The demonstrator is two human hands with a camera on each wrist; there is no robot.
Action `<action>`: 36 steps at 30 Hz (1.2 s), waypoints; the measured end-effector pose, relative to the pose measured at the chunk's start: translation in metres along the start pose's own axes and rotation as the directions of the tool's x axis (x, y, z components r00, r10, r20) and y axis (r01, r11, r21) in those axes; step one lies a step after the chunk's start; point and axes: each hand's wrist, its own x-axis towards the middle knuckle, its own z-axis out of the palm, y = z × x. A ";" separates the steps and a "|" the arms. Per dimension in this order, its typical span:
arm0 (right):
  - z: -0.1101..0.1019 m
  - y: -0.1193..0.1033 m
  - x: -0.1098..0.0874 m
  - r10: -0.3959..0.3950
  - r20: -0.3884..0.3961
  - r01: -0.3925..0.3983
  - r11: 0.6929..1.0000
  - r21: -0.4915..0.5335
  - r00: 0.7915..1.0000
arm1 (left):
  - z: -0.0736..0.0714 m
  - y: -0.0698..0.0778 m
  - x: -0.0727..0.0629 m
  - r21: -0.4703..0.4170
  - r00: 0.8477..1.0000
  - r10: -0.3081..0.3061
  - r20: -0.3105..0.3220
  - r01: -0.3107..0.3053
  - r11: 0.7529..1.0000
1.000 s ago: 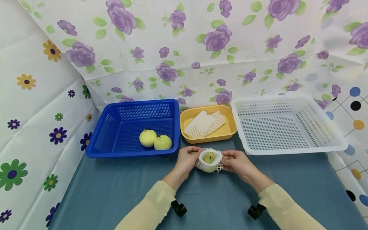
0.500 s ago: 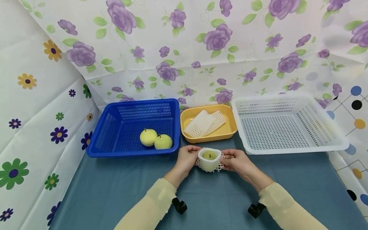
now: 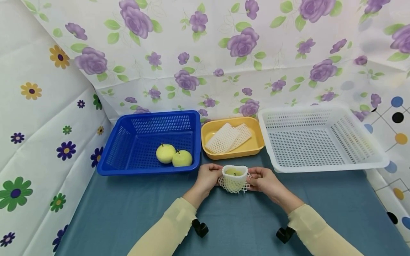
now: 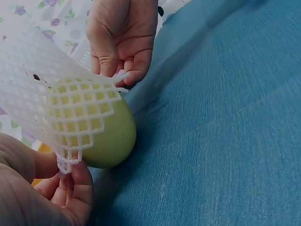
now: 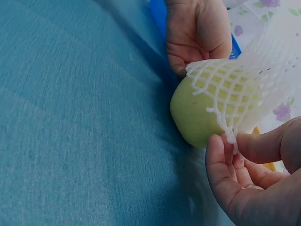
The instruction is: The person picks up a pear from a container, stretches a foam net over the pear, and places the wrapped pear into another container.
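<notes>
A pale green pear [image 5: 190, 110] sits on the blue cloth, its upper part inside a white foam fruit net [image 3: 235, 182]. In the left wrist view the pear's lower side [image 4: 120, 141] shows bare below the net's edge. My left hand [image 3: 207, 177] pinches the net's lower edge between thumb and fingers on the left side. On the opposite side my right hand [image 3: 264, 181] pinches the same edge. The net's open upper end stands above the pear, and the stem shows inside it in the head view.
A blue basket [image 3: 110, 156] at the back left holds two more pears [image 3: 165, 153]. Two flat foam nets [image 3: 224, 138] lie in a yellow tray [image 3: 234, 155] behind the hands. At the back right stands a white basket [image 3: 330, 168]. Floral cloth [image 3: 224, 81] hangs behind.
The net's upper rim has risen and tilted more upright around the pear, while its lower edge has been drawn slightly down. Both hands keep their pinch and have barely moved.
</notes>
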 end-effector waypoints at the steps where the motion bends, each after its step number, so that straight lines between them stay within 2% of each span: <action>1: 0.000 0.001 0.000 -0.003 -0.005 0.003 1.000 -0.003 1.000 | 0.000 -0.001 0.000 0.003 1.000 -0.001 0.001 0.001 1.000; 12: 0.003 0.003 0.000 -0.054 -0.041 0.050 0.996 -0.079 0.998 | -0.001 -0.007 0.004 0.026 1.000 0.011 -0.005 -0.011 1.000; 15: 0.003 0.004 0.000 -0.061 -0.050 0.056 0.994 -0.097 0.997 | -0.002 -0.009 0.003 0.042 0.999 0.036 -0.006 -0.036 0.998; 17: 0.003 0.004 0.000 -0.075 -0.059 0.068 0.990 -0.123 0.995 | -0.002 -0.009 0.001 0.089 0.997 0.080 -0.017 -0.078 0.993; 19: 0.001 0.004 -0.001 -0.116 -0.058 0.105 0.981 -0.166 0.992 | -0.002 -0.007 -0.002 0.157 0.988 0.149 -0.028 -0.143 0.977; 23: -0.002 0.000 -0.004 -0.220 -0.069 0.196 0.948 -0.249 0.973 | -0.004 -0.002 -0.008 0.309 0.959 0.283 -0.031 -0.260 0.915; 26: -0.002 -0.004 -0.007 -0.275 -0.062 0.248 0.928 -0.277 0.959 | -0.007 0.002 -0.014 0.329 0.946 0.324 0.018 -0.312 0.891; 30: 0.000 -0.008 -0.009 -0.306 -0.015 0.286 0.906 -0.313 0.952 | -0.014 0.006 -0.020 0.274 0.943 0.306 0.128 -0.330 0.903; 36: 0.001 -0.011 -0.014 -0.306 0.111 0.325 0.905 -0.273 0.945 | -0.021 0.009 -0.023 0.229 0.922 0.250 0.297 -0.322 0.919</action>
